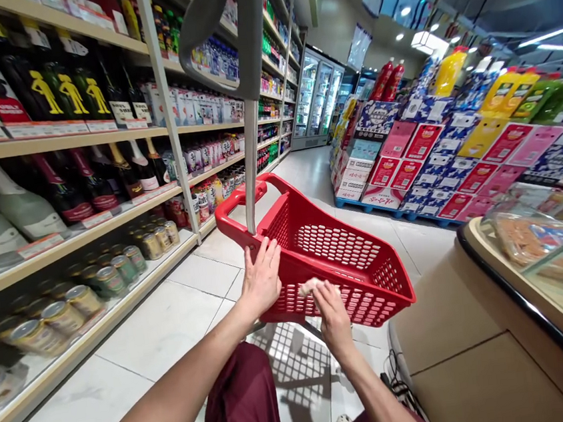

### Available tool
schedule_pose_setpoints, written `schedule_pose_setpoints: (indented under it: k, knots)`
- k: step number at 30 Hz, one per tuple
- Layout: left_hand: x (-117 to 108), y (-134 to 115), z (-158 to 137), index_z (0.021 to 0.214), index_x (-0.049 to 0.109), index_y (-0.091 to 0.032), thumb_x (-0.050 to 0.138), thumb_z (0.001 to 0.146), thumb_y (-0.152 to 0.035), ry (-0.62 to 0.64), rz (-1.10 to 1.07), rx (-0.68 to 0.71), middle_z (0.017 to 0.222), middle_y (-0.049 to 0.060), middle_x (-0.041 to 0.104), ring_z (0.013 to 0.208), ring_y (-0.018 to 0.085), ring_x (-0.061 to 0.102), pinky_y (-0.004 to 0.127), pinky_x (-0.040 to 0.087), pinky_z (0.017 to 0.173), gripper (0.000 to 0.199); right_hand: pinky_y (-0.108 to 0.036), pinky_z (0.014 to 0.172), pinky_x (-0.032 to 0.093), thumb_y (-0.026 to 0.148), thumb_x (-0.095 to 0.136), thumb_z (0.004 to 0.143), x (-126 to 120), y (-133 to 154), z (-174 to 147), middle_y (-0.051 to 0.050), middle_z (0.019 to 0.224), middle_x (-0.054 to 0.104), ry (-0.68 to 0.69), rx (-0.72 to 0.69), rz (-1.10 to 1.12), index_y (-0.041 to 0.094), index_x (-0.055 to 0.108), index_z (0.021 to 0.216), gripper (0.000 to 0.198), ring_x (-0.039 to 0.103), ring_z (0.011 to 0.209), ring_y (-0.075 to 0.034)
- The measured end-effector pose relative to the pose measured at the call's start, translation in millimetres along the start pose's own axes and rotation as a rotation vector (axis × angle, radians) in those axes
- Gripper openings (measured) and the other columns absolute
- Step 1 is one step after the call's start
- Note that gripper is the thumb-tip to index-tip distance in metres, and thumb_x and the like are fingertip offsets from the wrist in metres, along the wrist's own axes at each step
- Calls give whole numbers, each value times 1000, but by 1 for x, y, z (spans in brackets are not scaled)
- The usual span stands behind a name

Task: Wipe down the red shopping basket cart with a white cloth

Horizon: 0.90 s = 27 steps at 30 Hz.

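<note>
A red plastic shopping basket cart (338, 245) with perforated sides stands in front of my knees. My left hand (263, 277) lies on its near side, close to the handle end, with the fingers stretched out and nothing held. Farther along the same side, my right hand (333, 316) is closed on a crumpled white wipe (309, 286) against the perforated wall; the fingers hide part of it. A metal pole with a large grey pull handle (249, 36) rises from the cart's left end. The visible inside of the basket holds nothing.
Shelves (86, 221) of bottles and cans line the left. A counter (449, 327) with packaged food stands close on the right, cables at its foot. Stacked drink boxes (421, 156) sit on a blue pallet (397, 211) beyond. Glass-door fridges (319, 93) stand at the back.
</note>
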<state>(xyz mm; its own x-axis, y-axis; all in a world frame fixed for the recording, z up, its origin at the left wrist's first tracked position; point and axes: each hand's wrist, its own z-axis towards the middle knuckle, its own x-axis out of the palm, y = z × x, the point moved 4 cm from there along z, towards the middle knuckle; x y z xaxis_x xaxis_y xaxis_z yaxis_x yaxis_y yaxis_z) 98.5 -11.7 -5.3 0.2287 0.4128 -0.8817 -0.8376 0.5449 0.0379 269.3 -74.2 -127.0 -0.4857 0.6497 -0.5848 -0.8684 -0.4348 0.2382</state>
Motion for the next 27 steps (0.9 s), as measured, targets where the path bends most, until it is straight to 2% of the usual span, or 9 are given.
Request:
schedule_pose_setpoints:
  k: [3,8,11,14,16,18,20,24,27]
  knots:
    - [-2,2,-1,131,32,-8,41,69,-16,-7,-8,-29,141,9,29,133,24,15,55,9,106,63,-51,101,32,1,31,81,1,6,15,-8,129,47,-30,-28,7,23,37,131,56,30,128,-22]
    - [-6,5,1,129,37,-9,44,68,-15,10,-80,31,138,11,35,131,26,21,57,10,105,62,-45,95,41,1,32,81,19,20,2,-8,118,57,109,-114,8,23,40,129,54,37,124,-20]
    - [-15,18,3,124,43,-14,42,72,-15,-44,-156,82,131,8,46,126,22,32,51,8,107,52,-50,99,36,3,32,83,9,31,25,-9,126,50,-13,-104,34,24,35,132,53,31,127,-22]
    - [-24,43,3,124,42,-15,39,74,-13,-187,-159,-32,130,8,47,125,18,35,45,11,108,50,-52,101,32,5,34,85,2,36,52,-8,130,46,-115,-112,35,24,33,133,52,27,129,-23]
    - [-26,61,2,128,35,-12,39,73,-12,-268,-106,-174,135,11,39,129,20,28,46,11,108,56,-49,102,33,5,33,86,9,38,52,-8,128,48,-71,-141,9,22,33,133,50,28,129,-22]
    - [-25,72,2,131,30,-11,41,70,-13,-247,-47,-223,139,12,33,132,23,20,50,10,107,61,-44,101,36,5,31,86,19,41,45,-8,123,53,20,-190,1,22,35,132,49,30,128,-19]
    - [-22,77,5,131,29,-12,42,69,-14,-167,0,-184,141,11,30,133,24,16,54,8,106,64,-43,101,36,4,30,86,25,47,46,-7,122,54,41,-205,22,22,36,131,49,30,128,-17]
    - [-21,78,11,132,29,-15,42,69,-15,-123,71,-153,141,10,31,133,24,15,54,5,105,64,-48,105,30,6,32,86,26,64,94,-7,131,45,-96,-163,74,21,37,131,48,25,130,-20]
    - [-22,77,12,132,29,-14,42,69,-14,-130,92,-157,141,10,30,133,25,16,54,5,105,65,-45,106,28,9,32,87,43,75,115,-7,129,48,-88,-179,59,19,42,128,43,24,130,-19]
